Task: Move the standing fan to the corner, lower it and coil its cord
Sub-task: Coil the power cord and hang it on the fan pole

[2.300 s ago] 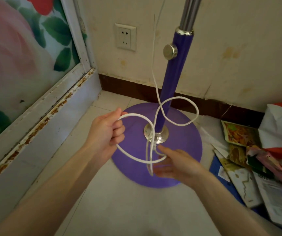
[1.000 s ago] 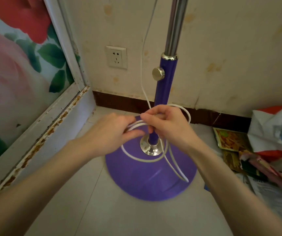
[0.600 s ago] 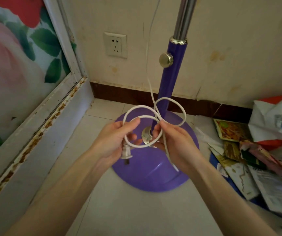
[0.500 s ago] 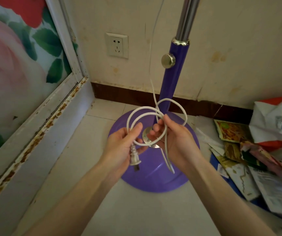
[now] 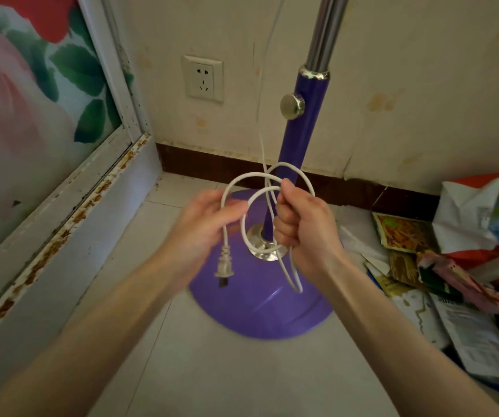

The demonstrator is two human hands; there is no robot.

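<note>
The standing fan stands in the corner on its round purple base (image 5: 260, 314), its purple pole (image 5: 301, 136) rising into a chrome tube; the fan head is out of view. A round metal knob (image 5: 292, 106) sits on the pole. The white cord (image 5: 243, 179) comes down from above and forms loops in front of the pole. My right hand (image 5: 305, 227) grips the gathered loops, with one loop hanging below the fist. My left hand (image 5: 206, 224) holds the cord's end, and the plug (image 5: 223, 267) dangles under it.
A wall socket (image 5: 203, 79) is on the back wall left of the pole. A sliding door with a flower print (image 5: 25, 115) and a rusty frame runs along the left. Papers and bags (image 5: 441, 266) lie piled on the floor at the right.
The hands have risen slightly. The right hand has closed into a fist round the loops. The plug now hangs lower below my left hand.
</note>
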